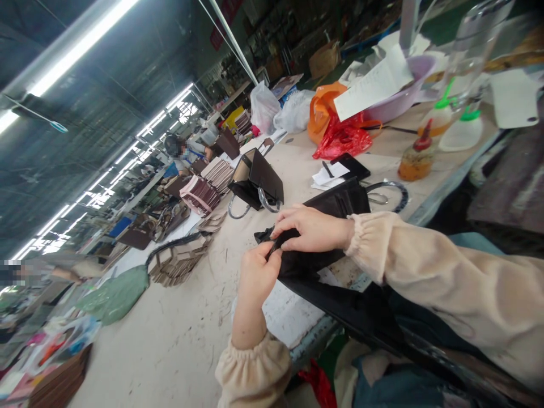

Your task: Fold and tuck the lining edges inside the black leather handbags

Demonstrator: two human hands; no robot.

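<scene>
Hands (257, 275) (314, 229) pinch a black bag (308, 262), the printed sheet (374, 85) seemingly illegible

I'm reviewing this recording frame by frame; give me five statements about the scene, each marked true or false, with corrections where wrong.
1. The left hand and right hand both grip the black material. True.
2. The boxy dark bag is held in the right hand. False: the boxy dark bag stands on the table, apart from both hands.
3. The red plastic bag lies next to the orange bag. True.
4. The red-tipped bottle is filled with blue liquid. False: the contents of the red-tipped bottle look amber-brown.
5. The sleeves on the person's arms are cream-coloured. True.
</scene>
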